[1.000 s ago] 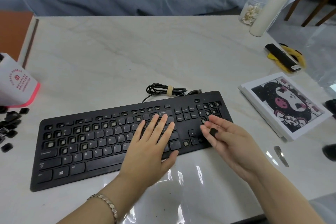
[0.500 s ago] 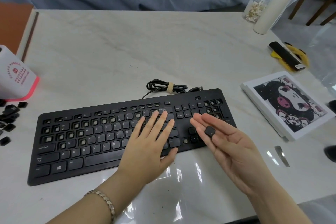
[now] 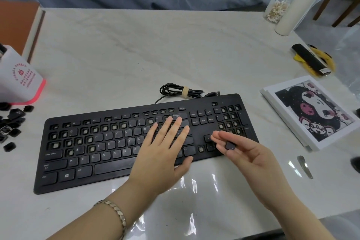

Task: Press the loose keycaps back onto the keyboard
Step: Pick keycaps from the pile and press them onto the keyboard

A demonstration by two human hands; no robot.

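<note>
The black keyboard (image 3: 109, 154) lies across the table with many bare key sockets on its left half and number pad. My left hand (image 3: 163, 152) rests flat on the keys near Backspace and Enter, fingers straight. To its right, over the arrow keys, my right hand (image 3: 251, 154) is turned palm up. It holds one small black keycap (image 3: 230, 145) among lightly curled fingers. A pile of loose keycaps (image 3: 10, 122) lies at the table's left edge.
A white and pink cup (image 3: 21, 82) stands by the keycap pile. The coiled cable (image 3: 181, 91) sits behind the keyboard. A picture pad (image 3: 311, 111), a metal tool (image 3: 304, 165), a black and yellow object (image 3: 311, 60), a white bottle (image 3: 298, 8) and a cotton-swab jar (image 3: 276, 8) lie to the right.
My right hand has drifted left from the number pad to above the arrow keys, still carrying the keycap. My left hand has stayed flat on the keyboard.
</note>
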